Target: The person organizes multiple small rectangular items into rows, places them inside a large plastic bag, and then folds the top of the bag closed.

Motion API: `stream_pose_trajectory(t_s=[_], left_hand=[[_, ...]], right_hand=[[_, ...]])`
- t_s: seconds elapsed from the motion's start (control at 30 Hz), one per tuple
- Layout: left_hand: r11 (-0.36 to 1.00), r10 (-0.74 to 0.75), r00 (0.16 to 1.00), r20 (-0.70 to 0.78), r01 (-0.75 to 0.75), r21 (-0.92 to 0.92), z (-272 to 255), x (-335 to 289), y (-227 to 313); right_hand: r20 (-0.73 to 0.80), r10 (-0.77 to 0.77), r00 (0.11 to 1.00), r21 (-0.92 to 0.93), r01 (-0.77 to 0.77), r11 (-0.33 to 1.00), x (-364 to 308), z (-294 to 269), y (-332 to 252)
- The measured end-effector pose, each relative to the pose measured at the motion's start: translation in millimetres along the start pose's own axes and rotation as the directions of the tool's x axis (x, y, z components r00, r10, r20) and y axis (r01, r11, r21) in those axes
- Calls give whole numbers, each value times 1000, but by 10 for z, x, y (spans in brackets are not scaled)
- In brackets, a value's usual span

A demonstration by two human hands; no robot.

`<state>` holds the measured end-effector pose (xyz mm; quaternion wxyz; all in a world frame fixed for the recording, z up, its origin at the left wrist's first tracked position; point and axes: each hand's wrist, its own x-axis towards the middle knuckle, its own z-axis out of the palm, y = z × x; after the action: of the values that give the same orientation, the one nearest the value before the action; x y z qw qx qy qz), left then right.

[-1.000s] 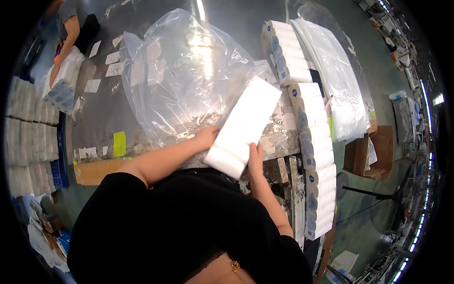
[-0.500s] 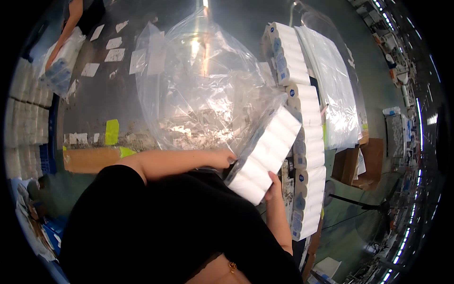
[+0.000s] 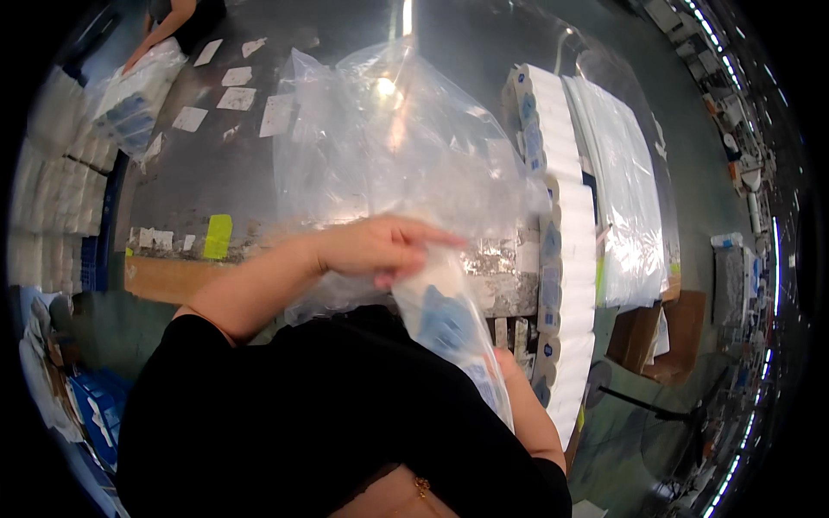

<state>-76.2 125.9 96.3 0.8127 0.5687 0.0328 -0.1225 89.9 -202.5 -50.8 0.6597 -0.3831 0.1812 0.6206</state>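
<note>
A long pack of paper rolls, white with blue print, stands tilted against my front, its printed side now facing up. My right hand grips its right side near the lower end, most of the fingers hidden behind it. Over the pack's upper end is my left hand, slightly blurred, index finger stretched to the right and thumb apart. Just beyond lies a large clear plastic bag, spread and puffed on the metal table. Whether the bag's film covers the pack's upper end I cannot tell.
A row of similar roll packs lines the table's right side. Beside it lies a stack of flat clear bags. An open cardboard box and a fan stand at right. Far left, another person's hand rests on a wrapped bundle.
The pack has turned from its plain white side to its printed side and tipped toward me. My left hand has risen over its upper end, its index finger now straight.
</note>
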Motion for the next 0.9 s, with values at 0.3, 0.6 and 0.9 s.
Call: stream_pose_trajectory(t_s=[0.3, 0.6, 0.9], left_hand=[[998, 25, 980, 196, -11, -70, 485, -99, -142], [975, 45, 997, -58, -31, 222, 380, 165, -299], [991, -133, 889, -438, 108, -82, 96, -74, -571]], right_hand=[[233, 8, 972, -94, 15, 995, 1721, 1219, -231], [518, 187, 835, -845, 465, 266, 1935, 2472, -37], [57, -789, 612, -994, 108, 12, 539, -429, -2121]])
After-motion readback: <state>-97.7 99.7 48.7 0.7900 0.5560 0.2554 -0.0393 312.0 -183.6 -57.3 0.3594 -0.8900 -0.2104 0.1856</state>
